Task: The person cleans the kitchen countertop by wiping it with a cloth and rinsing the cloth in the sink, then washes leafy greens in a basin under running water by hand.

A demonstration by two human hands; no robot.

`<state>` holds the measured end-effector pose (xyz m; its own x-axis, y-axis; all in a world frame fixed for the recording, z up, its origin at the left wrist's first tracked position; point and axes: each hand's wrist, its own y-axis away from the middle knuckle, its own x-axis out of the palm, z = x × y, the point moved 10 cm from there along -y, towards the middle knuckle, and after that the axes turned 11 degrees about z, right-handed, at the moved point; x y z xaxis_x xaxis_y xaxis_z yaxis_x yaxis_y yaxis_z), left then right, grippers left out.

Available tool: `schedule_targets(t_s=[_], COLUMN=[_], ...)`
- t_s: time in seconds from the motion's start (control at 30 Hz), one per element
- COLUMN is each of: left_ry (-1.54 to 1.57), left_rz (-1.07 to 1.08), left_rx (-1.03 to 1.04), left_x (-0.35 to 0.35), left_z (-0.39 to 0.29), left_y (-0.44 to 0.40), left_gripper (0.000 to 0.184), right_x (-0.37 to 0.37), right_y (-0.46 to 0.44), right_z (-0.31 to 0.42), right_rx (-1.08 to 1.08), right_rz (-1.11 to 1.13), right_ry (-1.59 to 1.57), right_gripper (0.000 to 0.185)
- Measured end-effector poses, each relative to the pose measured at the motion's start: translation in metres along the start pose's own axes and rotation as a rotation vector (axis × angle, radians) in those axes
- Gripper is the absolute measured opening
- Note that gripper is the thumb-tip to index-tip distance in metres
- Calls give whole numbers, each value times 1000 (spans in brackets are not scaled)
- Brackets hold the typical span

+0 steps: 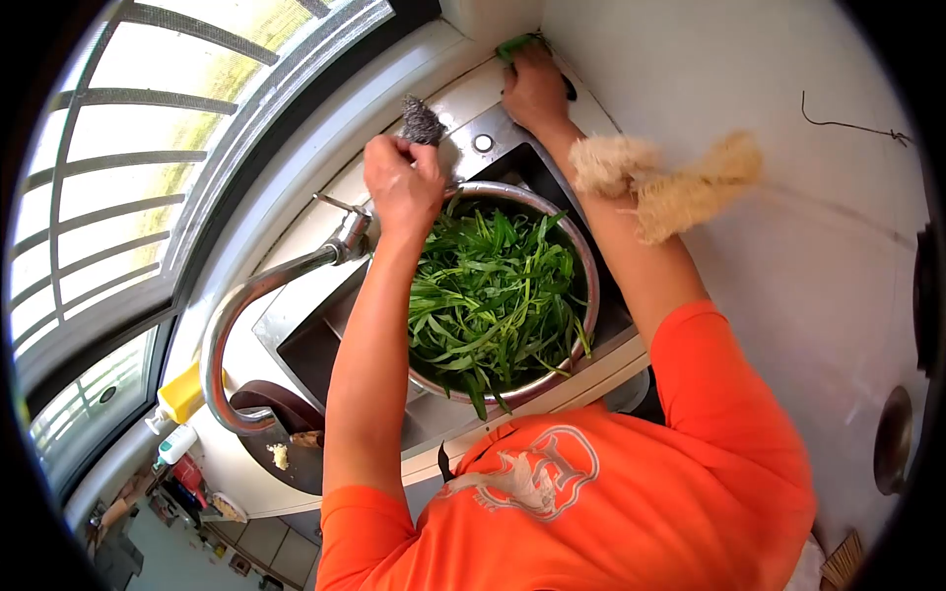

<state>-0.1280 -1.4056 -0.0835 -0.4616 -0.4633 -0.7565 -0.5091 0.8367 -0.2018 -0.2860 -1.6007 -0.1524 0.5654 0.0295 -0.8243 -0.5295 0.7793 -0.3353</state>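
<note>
My left hand (402, 187) is closed, its fingertips pinching a grey steel wool scourer (422, 120) above the back rim of the sink. At the far corner of the counter my right hand (535, 91) has its fingers on a green cloth or scouring pad (518, 46), partly hidden by the hand. Something dark shows just beside that hand. Between my arms, a round metal basin (592, 295) sits in the sink, heaped with long green leafy vegetables (498, 295).
A curved faucet (219, 335) arches over the sink (296, 340) on the left. Dried loofah pieces (695, 187) hang by the right wall, overlapping my right forearm in view. A knife (286, 433), chopped bits (279, 455) and a yellow bottle (182, 394) are at lower left.
</note>
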Motion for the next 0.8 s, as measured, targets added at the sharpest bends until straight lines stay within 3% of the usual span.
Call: schedule_targets(t_s=[0.07,0.13,0.2,0.33,0.4,0.47,0.57,0.63,0.8], left_ry=[39,106,150,187,213,173,157,173,205], left_rz=[-17,-65,-39,-40,-26,-47,-69,-102,51], left_rx=[-43,-43,-100,-174,-224,-172,-82,27,98], left_x=[-20,-30,-25,-33,-41,-32,-17,-2,52], left_z=[7,7,24,31,29,36,0,-25,-69], left_y=[16,27,40,52,56,47,13,-12,-57], left_gripper=[17,14,14,14,17,18,17,17,19], right_x=[20,19,29,12,-32,-65,-39,-29,-16], right_y=[8,38,63,70,57,48,54,64,98], right_z=[24,68,94,82,41,-5,-20,2,63], right_rx=[68,-302,-382,-271,-151,55,-31,-67,-237], right_rz=[301,230,421,599,214,-31,6,88,329], right_ry=[-201,-492,-572,-819,-698,-416,-162,-284,-415], right_gripper=[26,26,27,25,24,24,26,27,22])
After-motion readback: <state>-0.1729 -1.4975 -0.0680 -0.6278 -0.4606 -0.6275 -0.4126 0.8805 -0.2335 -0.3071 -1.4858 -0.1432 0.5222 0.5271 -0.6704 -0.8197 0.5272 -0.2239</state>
